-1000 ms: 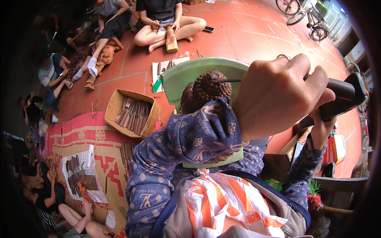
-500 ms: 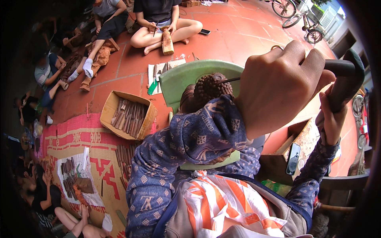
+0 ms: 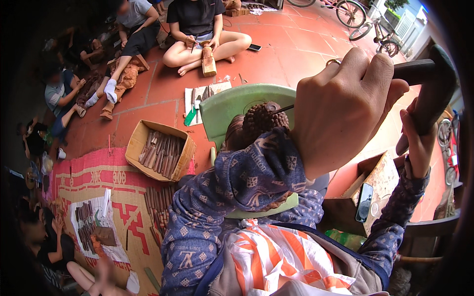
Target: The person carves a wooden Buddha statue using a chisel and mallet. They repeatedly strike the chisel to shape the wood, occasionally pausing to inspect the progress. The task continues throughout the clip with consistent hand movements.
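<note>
My left hand (image 3: 340, 111) reaches across in front of me, its fingers wrapped round the handle of a chisel (image 3: 414, 72). The chisel's thin dark blade points left, its tip at the knobbly top of a brown wood carving (image 3: 261, 118). That carving lies on a pale green plastic chair (image 3: 217, 111), partly hidden by my left sleeve. On the right, my right hand (image 3: 418, 150) grips a dark wooden mallet (image 3: 435, 101). The mallet overlaps the end of the chisel handle; I cannot tell whether they touch.
A cardboard box (image 3: 183, 157) of carving tools stands on the left, near a patterned mat (image 3: 111, 170) with more tools. A phone (image 3: 364, 202) rests on a wooden box (image 3: 387, 175) at right. Across the tiled floor, a person (image 3: 197, 24) works on a wood block (image 3: 209, 63).
The mallet's upper end sits slightly higher in the picture. My left hand has shifted a little left, still holding the chisel against the carving.
</note>
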